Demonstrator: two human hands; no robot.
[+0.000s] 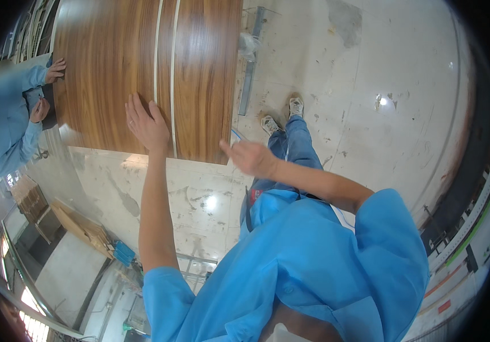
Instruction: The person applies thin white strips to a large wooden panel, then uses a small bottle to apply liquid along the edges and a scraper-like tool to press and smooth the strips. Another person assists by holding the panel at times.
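Note:
A large brown wood-grain panel [102, 68] with two pale lengthwise strips [172, 74] lies before me. My left hand [149, 126] rests flat on its near part, fingers stretched out, beside the strips. At the near right corner of the panel is my right hand [252, 158], slightly blurred. One digit points toward the panel's edge while the other fingers are curled in. Whether that hand holds anything small is hidden.
A co-worker in a blue shirt [11, 114] stands at the panel's left edge, one hand on it. A grey metal bar [249, 80] and clear plastic [249, 45] are right of the panel. Stacked boards [79, 228] lie at lower left. The tiled floor [387, 68] is stained.

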